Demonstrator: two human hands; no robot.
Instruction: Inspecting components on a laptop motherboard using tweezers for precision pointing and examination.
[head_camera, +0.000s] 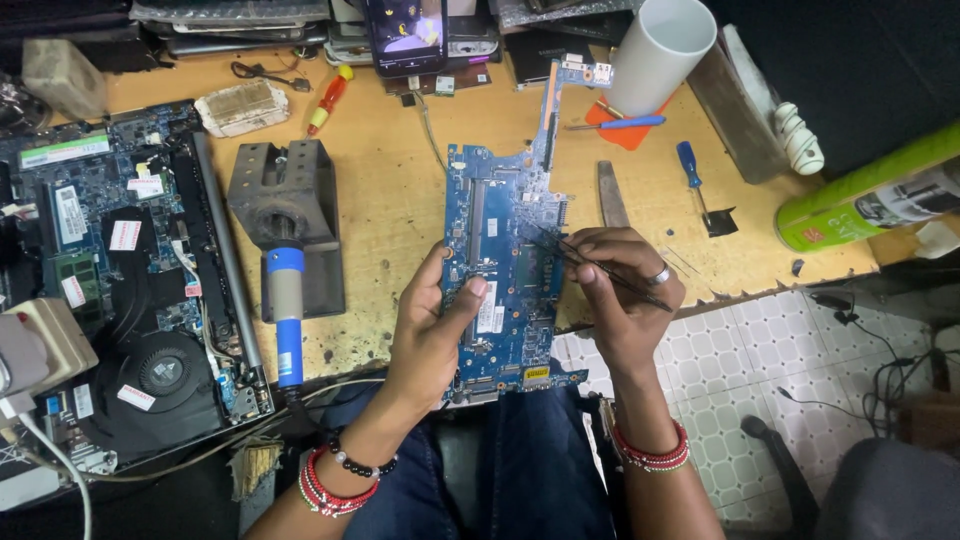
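While held lengthwise, circuit board (505, 270) away-pointing.

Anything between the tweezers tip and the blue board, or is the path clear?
Nothing visible is in the way. The right hand holds the tweezers with the tip right at the blue circuit board; actual contact can't be confirmed. The left hand grips the board's left edge, thumb on its face, clear of the tip.
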